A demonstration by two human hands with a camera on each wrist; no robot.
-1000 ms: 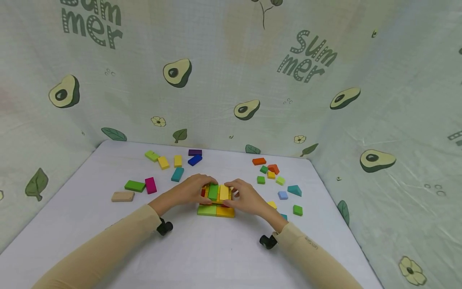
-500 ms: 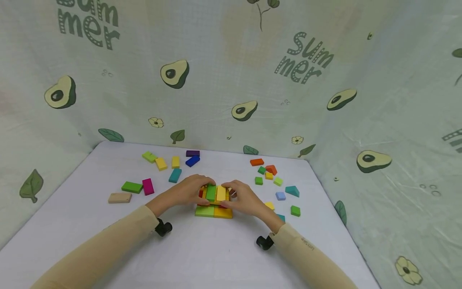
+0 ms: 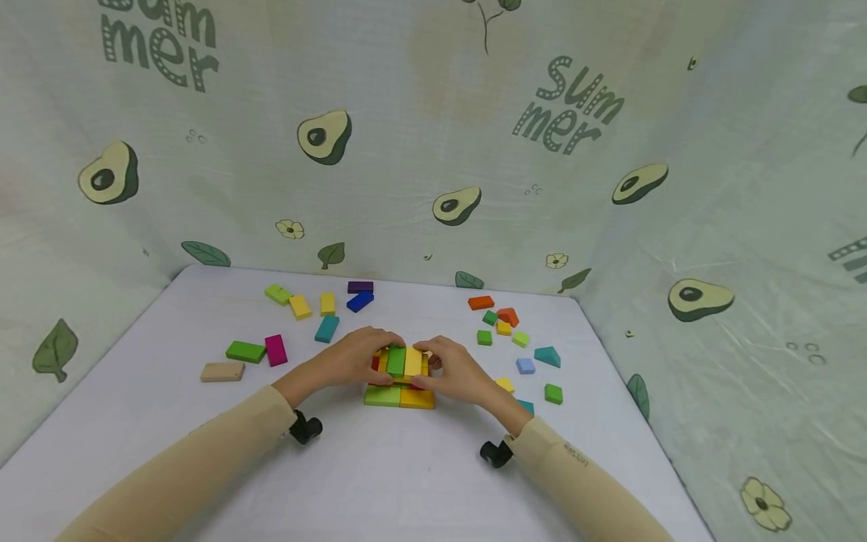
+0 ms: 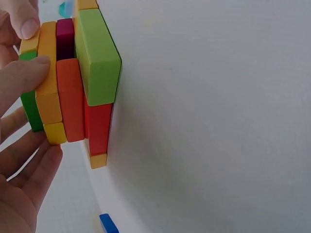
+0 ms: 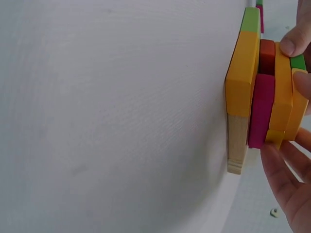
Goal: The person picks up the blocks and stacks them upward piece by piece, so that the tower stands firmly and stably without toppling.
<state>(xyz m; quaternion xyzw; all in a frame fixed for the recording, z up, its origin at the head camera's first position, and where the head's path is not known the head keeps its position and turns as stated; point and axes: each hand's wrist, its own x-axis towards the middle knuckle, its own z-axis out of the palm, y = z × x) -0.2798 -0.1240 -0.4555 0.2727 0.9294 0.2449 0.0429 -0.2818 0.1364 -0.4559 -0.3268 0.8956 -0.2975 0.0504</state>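
Note:
A stack of wooden blocks stands mid-table, with a light green block and an orange block at its near foot. On top lie a green block and a yellow block, side by side. My left hand pinches the green block, thumb in front and fingers curved behind; the left wrist view has that thumb overlapping the orange block below. From the other side my right hand pinches the yellow block the same way. Red and magenta blocks show lower in the stack.
Left of the stack lie a plain wood block, a green block and a magenta block. Several blocks, including a blue one, lie behind. Small pieces, among them a teal triangle, are scattered at right.
The narrow gap between the green and yellow top blocks has closed, the right hand having come slightly left with the yellow one. The head view has shifted a little.

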